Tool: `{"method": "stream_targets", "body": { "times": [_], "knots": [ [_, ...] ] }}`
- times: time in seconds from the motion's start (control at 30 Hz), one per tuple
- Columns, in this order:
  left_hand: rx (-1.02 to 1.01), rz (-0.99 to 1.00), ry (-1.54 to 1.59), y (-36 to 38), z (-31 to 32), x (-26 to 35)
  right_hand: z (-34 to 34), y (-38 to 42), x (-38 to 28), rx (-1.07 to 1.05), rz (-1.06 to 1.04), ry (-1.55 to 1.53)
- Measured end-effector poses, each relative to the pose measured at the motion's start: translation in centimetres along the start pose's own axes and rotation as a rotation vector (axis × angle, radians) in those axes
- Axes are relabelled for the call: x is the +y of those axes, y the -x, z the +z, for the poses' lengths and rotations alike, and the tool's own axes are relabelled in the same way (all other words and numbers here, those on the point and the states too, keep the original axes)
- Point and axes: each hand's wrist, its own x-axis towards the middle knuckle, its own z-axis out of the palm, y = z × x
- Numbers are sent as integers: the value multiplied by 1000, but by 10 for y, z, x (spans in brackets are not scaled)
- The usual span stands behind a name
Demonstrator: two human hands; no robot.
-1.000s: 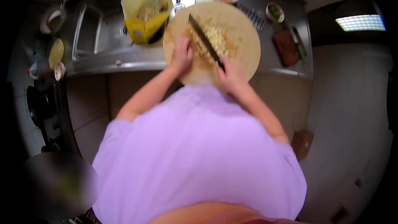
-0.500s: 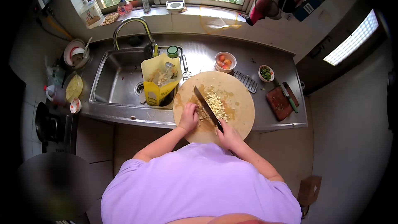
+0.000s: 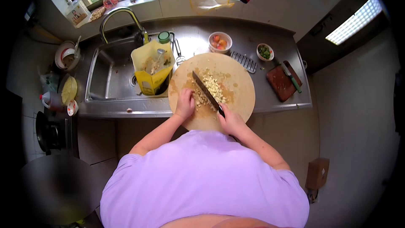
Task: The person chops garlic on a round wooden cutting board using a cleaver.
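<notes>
A kitchen knife (image 3: 205,88) lies slantwise over a round wooden cutting board (image 3: 240,97), its dark blade among finely chopped pieces. My right hand (image 3: 232,120) is wrapped around its handle, near the front of the board. Pale chopped bits (image 3: 214,85) are heaped right of the blade, and browner chopped bits (image 3: 201,99) lie on its left. My left hand (image 3: 184,104) rests at the board's left side with fingers curled beside the brown bits. Whatever those fingertips may hold is hidden.
Left of the board, a yellow bag-like container (image 3: 149,80) with scraps stands at the sink (image 3: 109,74). Behind are a bowl of reddish round fruit (image 3: 220,42), a metal rack (image 3: 244,62) and a bowl of chopped greens (image 3: 265,52). A green-handled knife (image 3: 292,79) lies on a brown board (image 3: 282,85).
My view has tilted, so the counter sits higher in the picture. More brown bits show left of the blade. Both hands keep nearly the same places on the board.
</notes>
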Motion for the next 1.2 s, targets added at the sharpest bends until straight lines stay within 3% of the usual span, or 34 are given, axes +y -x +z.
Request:
{"method": "stream_targets", "body": {
  "times": [0.3,0.6,0.7,1.2],
  "knots": [
    [19,6,-28,4,3,-3,-2,-2,3,86,39,-13],
    [42,48,-51,3,3,-3,-8,-6,-1,24,84,-70],
    [44,49,-40,-1,1,-1,3,-11,8,62,-17,23],
    [39,18,-34,3,2,-1,-9,-7,6,-25,119,-1]
  ]
}}
